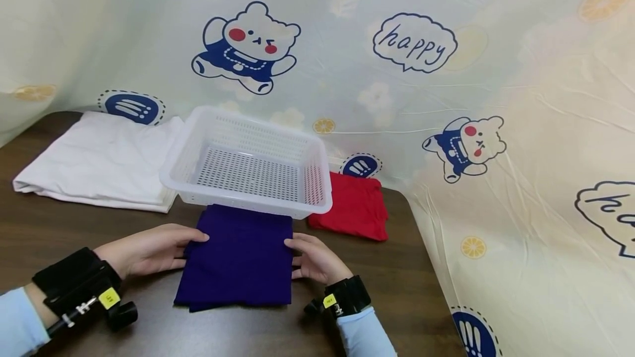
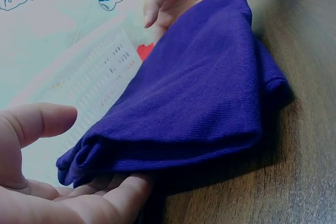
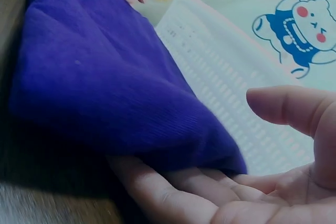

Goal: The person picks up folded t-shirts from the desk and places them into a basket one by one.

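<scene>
A folded dark purple-blue cloth [image 1: 238, 260] of fine knit lies in front of the basket, between both hands. My left hand [image 1: 154, 249] is at its left edge; in the left wrist view its fingers [image 2: 128, 195] reach under the layered fold, while the thumb stands up apart from the fabric. At the right edge is my right hand [image 1: 317, 258]. Its fingers [image 3: 157, 187] slip beneath the cloth in the right wrist view, thumb raised clear of it. The fingertips of both hands are hidden below the cloth, whose near part sags toward the table.
Right behind the cloth stands a white perforated plastic basket [image 1: 198, 194], with nothing inside. A folded white cloth [image 1: 104, 161] lies to its left, a folded red cloth [image 1: 357, 208] to its right. A printed curtain [image 1: 337, 43] hangs behind the dark wooden table [image 1: 397, 291].
</scene>
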`<state>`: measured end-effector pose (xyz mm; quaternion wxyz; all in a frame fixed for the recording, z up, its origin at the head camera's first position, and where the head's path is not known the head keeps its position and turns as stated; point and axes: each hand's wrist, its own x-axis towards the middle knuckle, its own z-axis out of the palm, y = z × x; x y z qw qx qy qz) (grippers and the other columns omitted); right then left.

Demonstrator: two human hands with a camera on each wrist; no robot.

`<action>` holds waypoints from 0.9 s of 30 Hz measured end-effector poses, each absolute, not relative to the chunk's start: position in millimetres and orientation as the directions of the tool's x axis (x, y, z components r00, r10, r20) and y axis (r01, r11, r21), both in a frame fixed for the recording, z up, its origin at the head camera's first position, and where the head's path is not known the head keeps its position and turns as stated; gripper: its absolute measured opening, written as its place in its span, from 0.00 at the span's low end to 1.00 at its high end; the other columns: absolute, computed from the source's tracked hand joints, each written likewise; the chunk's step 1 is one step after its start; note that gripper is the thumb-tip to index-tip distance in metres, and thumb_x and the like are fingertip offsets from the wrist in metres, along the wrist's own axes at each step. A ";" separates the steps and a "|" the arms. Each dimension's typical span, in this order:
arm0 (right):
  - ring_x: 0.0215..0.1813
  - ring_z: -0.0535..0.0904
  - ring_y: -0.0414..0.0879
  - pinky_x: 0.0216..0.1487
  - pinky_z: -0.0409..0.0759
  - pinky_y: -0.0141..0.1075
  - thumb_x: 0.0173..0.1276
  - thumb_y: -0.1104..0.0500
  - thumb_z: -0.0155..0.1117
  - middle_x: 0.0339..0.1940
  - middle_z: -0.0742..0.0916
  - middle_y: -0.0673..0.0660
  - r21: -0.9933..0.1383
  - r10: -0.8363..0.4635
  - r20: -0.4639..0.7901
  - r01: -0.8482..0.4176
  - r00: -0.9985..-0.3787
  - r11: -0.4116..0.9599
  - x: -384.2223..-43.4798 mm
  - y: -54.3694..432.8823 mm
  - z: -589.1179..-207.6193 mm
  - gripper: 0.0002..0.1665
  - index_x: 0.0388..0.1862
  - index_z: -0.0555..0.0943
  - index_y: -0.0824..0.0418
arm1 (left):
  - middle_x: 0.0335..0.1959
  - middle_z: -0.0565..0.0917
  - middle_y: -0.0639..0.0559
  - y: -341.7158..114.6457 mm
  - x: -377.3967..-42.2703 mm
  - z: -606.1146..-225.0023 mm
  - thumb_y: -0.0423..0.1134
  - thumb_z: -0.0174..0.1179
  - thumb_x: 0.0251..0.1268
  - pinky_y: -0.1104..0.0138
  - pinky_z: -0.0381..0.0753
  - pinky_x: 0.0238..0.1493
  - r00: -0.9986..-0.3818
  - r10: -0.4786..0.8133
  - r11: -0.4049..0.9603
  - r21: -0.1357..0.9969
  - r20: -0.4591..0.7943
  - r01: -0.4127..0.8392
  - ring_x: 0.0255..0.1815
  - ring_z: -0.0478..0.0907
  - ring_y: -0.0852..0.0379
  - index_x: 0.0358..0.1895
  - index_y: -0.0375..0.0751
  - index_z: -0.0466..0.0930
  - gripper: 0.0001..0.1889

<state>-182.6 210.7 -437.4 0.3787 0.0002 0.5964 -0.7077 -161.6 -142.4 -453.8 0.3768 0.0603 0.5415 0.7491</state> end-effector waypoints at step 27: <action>0.57 0.84 0.50 0.55 0.84 0.48 0.71 0.72 0.56 0.59 0.84 0.57 -0.864 -0.590 -0.370 0.499 -0.718 -0.064 -179.2 175.6 -456.0 0.28 0.68 0.70 0.61 | 0.47 0.88 0.44 -112.8 -161.6 -455.6 0.41 0.56 0.76 0.54 0.84 0.55 -0.704 0.583 -0.157 0.794 -0.406 -0.588 0.50 0.86 0.49 0.57 0.34 0.73 0.16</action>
